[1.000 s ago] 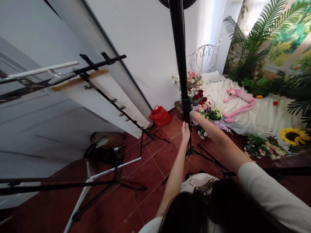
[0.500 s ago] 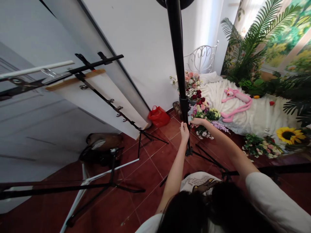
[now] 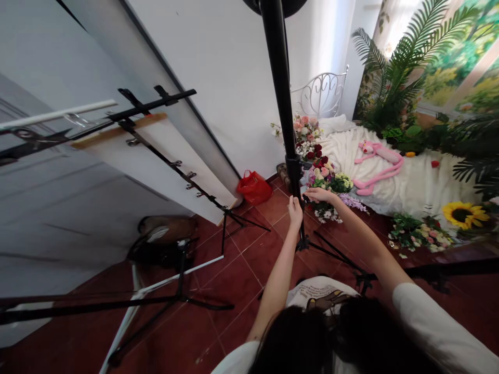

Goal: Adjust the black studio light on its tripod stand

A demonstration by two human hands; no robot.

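Observation:
A tall black stand pole (image 3: 281, 93) rises in front of me, with a dark round piece at its top edge of view and a collar (image 3: 293, 165) partway down. My left hand (image 3: 295, 210) is closed around the pole just below that collar. On the pole's right side, my right hand (image 3: 317, 195) has its fingers pinched on a small black knob (image 3: 305, 198). The stand's black legs spread over the floor beneath my hands.
Bouquets (image 3: 329, 182) and a bed (image 3: 421, 179) with a pink plush toy (image 3: 384, 156) are at right. A red bag (image 3: 254, 187) sits by the wall. Leftward are clamped white boards (image 3: 187, 171), more stands and a white pole (image 3: 187, 271) low across the floor.
The pole has shifted slightly left in view. My right hand has turned a little, and the black knob at its fingertips now shows. My left hand keeps its hold.

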